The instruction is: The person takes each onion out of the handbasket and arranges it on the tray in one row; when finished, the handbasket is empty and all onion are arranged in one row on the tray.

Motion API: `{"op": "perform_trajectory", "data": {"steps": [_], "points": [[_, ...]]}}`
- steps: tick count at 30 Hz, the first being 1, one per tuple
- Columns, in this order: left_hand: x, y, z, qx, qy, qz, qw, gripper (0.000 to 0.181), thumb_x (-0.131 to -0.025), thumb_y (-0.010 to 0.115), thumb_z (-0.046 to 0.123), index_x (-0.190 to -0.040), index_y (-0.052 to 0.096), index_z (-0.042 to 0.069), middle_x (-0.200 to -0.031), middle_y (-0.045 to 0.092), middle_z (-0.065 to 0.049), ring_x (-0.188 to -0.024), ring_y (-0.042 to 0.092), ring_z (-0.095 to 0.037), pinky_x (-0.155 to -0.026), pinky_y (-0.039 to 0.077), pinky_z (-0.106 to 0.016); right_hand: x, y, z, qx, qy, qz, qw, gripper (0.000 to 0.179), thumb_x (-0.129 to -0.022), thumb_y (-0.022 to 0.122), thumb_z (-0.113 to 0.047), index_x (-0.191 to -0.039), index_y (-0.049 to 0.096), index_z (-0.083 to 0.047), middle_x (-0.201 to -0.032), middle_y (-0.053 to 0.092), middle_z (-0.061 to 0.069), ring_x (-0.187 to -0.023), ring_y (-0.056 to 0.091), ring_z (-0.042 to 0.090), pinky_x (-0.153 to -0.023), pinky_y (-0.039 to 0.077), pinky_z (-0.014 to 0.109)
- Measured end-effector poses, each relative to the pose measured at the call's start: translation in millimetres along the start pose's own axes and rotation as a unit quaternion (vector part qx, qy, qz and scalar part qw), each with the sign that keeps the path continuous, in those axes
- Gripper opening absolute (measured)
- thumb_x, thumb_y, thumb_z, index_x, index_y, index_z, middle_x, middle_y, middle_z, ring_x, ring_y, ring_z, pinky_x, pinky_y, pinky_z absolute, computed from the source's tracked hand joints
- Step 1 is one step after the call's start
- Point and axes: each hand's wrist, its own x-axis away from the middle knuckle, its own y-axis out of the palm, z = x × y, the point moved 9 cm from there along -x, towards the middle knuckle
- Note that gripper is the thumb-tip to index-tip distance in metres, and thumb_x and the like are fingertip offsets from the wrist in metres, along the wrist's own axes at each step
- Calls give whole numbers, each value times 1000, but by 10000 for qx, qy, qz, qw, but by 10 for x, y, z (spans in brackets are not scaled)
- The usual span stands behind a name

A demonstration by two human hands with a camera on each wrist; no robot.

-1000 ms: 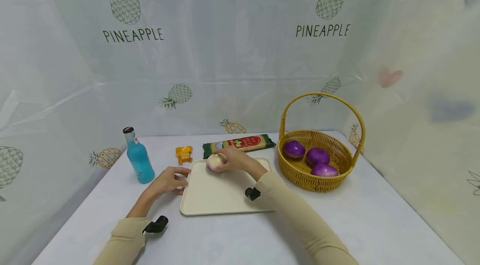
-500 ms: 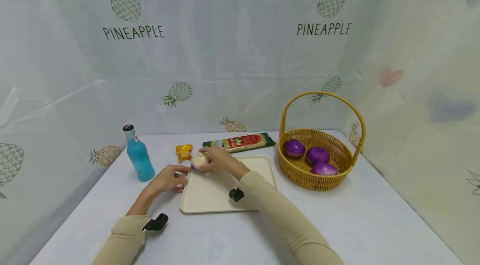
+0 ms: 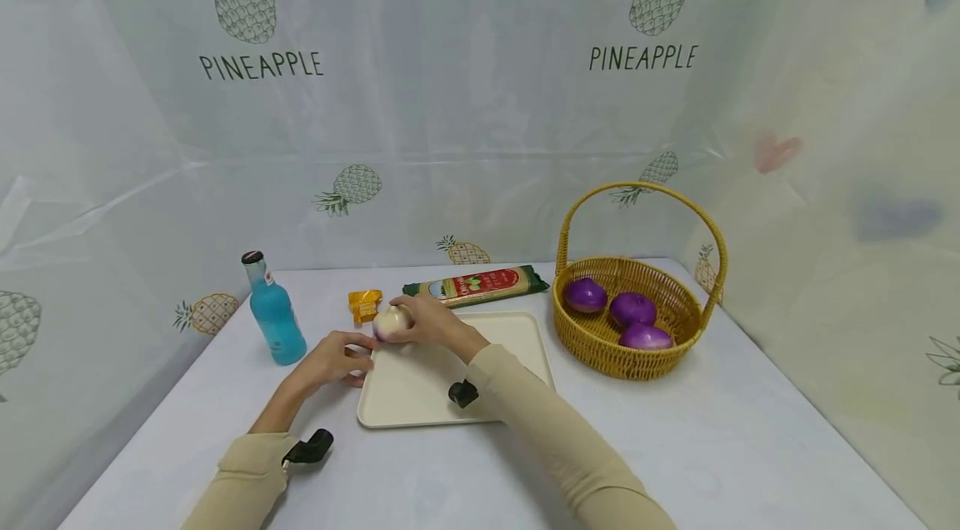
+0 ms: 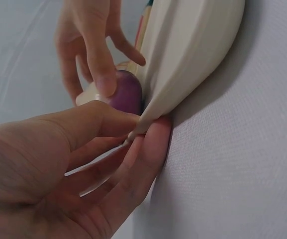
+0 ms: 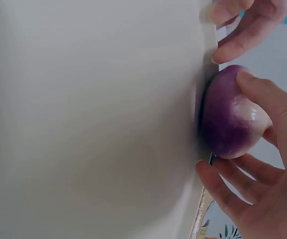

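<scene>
My right hand (image 3: 431, 320) holds a purple-and-white turnip (image 3: 391, 323) at the far left corner of the cream tray (image 3: 420, 401). In the right wrist view the thumb lies on one side of the turnip (image 5: 230, 117), its purple end towards the tray's rim, with fingers on the other side. Whether it rests on the tray is hard to tell. My left hand (image 3: 332, 362) pinches the tray's left rim, thumb above and fingers beneath, as the left wrist view shows. There the turnip's purple end (image 4: 128, 93) sits just beyond my left thumb.
A wicker basket (image 3: 600, 357) with a tall handle stands right of the tray, with three purple turnips (image 3: 632, 309) inside. Behind the tray lies a green-ended long packet (image 3: 487, 284). Left of it are a small orange packet (image 3: 364, 306) and a blue bottle (image 3: 276, 320).
My right hand has carried the turnip leftward over the tray to its far left corner, close to my left hand. The left hand has kept its grip on the rim.
</scene>
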Motion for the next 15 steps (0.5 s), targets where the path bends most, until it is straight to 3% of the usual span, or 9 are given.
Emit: {"op": "perform_trajectory", "data": {"steps": [5, 15], "points": [[13, -4, 15, -11, -15, -38, 10000, 38, -85, 70, 6, -122, 64, 0, -100, 67, -12, -74, 63, -17, -66, 63, -32, -9, 1, 4, 6, 6, -6, 10000, 60, -88, 71, -41, -140, 53, -19, -132, 63, 2, -115, 56, 17, -97, 50, 28], [56, 51, 40, 251, 130, -615, 9977, 48, -85, 71, 3, -131, 55, -5, -98, 68, -12, -74, 64, -16, -69, 63, -36, 21, -25, -28, 98, -66, -9, 9999, 62, -87, 72, -40, -142, 51, -17, -131, 63, 4, -115, 57, 19, -97, 50, 29]]}}
